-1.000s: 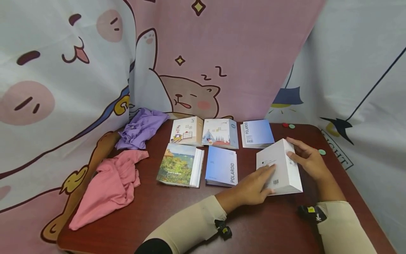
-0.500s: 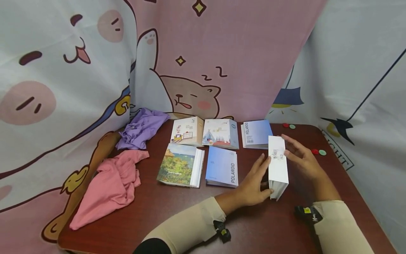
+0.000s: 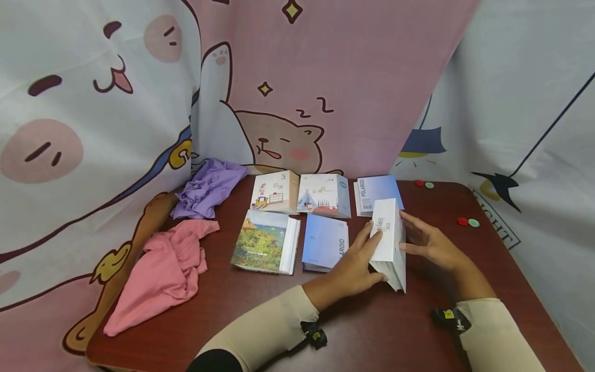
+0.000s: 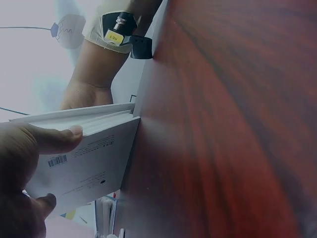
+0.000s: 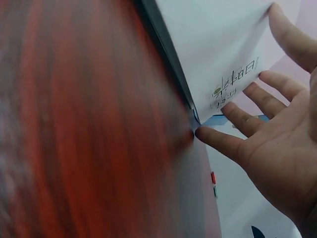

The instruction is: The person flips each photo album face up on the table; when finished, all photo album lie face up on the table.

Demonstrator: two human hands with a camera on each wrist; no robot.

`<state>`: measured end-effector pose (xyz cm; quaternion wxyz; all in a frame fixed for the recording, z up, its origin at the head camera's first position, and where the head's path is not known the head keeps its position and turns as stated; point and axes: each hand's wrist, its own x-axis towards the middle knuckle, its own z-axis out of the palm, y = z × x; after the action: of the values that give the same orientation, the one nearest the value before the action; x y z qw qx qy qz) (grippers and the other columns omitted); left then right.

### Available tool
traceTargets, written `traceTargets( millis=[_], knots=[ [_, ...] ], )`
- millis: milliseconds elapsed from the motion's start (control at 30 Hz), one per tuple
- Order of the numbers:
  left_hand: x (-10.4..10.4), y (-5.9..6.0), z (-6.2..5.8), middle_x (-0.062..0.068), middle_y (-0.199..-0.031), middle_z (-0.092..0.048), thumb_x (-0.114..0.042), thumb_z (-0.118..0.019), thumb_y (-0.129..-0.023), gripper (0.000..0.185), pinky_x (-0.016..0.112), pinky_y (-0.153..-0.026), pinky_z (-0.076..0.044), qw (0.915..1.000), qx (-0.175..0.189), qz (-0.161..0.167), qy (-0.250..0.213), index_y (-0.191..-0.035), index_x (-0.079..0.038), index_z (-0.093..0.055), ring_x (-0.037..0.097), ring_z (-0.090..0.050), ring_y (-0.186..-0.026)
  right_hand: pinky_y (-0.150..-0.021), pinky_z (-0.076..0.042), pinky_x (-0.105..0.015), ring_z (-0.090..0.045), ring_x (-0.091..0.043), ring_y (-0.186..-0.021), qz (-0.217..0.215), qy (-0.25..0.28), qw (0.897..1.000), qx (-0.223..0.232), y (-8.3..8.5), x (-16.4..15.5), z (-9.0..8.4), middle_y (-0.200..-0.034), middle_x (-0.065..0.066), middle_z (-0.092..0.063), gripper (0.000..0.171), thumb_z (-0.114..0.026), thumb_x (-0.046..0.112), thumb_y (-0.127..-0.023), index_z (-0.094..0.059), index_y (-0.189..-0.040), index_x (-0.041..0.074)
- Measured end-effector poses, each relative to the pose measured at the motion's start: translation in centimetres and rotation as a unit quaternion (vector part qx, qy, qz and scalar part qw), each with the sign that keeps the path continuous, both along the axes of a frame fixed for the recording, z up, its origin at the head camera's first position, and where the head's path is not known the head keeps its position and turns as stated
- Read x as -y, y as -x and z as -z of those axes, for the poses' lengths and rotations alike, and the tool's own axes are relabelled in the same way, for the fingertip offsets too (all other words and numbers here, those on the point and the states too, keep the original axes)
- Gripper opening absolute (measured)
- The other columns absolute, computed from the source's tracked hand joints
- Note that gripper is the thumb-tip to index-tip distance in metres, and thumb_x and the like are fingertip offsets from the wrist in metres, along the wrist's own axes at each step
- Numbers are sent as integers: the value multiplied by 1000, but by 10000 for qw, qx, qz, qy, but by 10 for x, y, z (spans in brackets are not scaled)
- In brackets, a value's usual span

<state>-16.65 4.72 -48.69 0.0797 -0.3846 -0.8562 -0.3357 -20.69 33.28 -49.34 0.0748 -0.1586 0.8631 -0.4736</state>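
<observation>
A white photo album (image 3: 387, 245) stands on its page edges with its lettered spine up, at the right of the table. On its left side my left hand (image 3: 348, 268) holds it, thumb at the near edge of the pages and fingertips on the cover and spine. The left wrist view shows the barcoded cover (image 4: 94, 158) behind that thumb. My right hand (image 3: 434, 248) touches the other side. Seen from the right wrist, its fingers (image 5: 267, 101) are spread and nearly straight, tips against the white cover. The covers part slightly at the near end.
Several more albums lie behind and left, among them a landscape one (image 3: 260, 243), a blue one (image 3: 321, 240) and another blue one (image 3: 383, 186). Pink cloth (image 3: 167, 268) and purple cloth (image 3: 209, 186) lie at left. Red and green discs (image 3: 473, 222) sit at right.
The white album has turned from showing its barcoded cover to standing spine up, then shifted left. Both hands moved left with it, and it now overlaps the rear blue album in view.
</observation>
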Motion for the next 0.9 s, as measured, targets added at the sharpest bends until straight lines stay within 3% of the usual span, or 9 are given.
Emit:
traceTargets(
  millis=[133,233,367,433,533,667,900],
  knots=[
    [1,0,1,26,-173,-37,-31,-100,-81,109,33,-129,-41,9983,-504,-80,270,-165,2,-38,39,-34,-166,-124,-37,-56,-26,-59,-162,-84,-82,9999,-41,0,2,2,-182,-20,-23,98,-84,17,-97,-26,-176,19],
    [0,-3,2,27,-167,-44,-34,-100,-80,106,34,-127,-44,9968,-662,-206,391,-162,2,-42,39,-43,-161,-125,-36,-59,-23,-60,-163,-140,-123,9998,-110,1,3,5,-182,-20,-21,97,-85,15,-95,-29,-175,15],
    [-4,-8,3,24,-164,-47,-36,-96,-84,102,32,-116,-55,9963,-329,-486,633,-164,-2,-42,33,-58,-149,-118,-29,-84,-22,-64,-161,-89,-338,9992,-174,0,3,6,-180,-26,-23,96,-89,17,-91,-36,-171,10],
    [-7,-11,5,23,-164,-48,-39,-93,-88,98,31,-111,-58,9943,-113,-609,865,-164,-3,-43,29,-64,-142,-114,-29,-88,-25,-65,-159,-6,-581,9981,-225,-1,4,6,-178,-29,-26,96,-91,21,-88,-41,-169,8],
    [-10,-14,7,23,-163,-49,-41,-89,-92,86,28,-105,-60,9898,70,-728,1222,-160,-5,-51,25,-69,-134,-116,-30,-88,-26,-64,-159,122,-921,9954,-249,-1,4,9,-176,-31,-29,95,-94,25,-85,-46,-166,7],
    [-12,-14,10,23,-164,-49,-41,-90,-90,76,26,-105,-60,9865,51,-799,1426,-151,-6,-62,23,-70,-132,-121,-27,-84,-24,-61,-161,165,-1137,9932,-206,2,6,13,-177,-30,-28,93,-95,29,-85,-50,-163,7],
    [-9,-13,9,25,-170,-42,-45,-90,-89,82,25,-106,-59,9859,205,-764,1472,-154,-5,-61,24,-70,-134,-122,-25,-84,-22,-61,-162,116,-1260,9919,-97,3,7,10,-177,-29,-28,92,-94,32,-86,-50,-163,6]
  ],
)
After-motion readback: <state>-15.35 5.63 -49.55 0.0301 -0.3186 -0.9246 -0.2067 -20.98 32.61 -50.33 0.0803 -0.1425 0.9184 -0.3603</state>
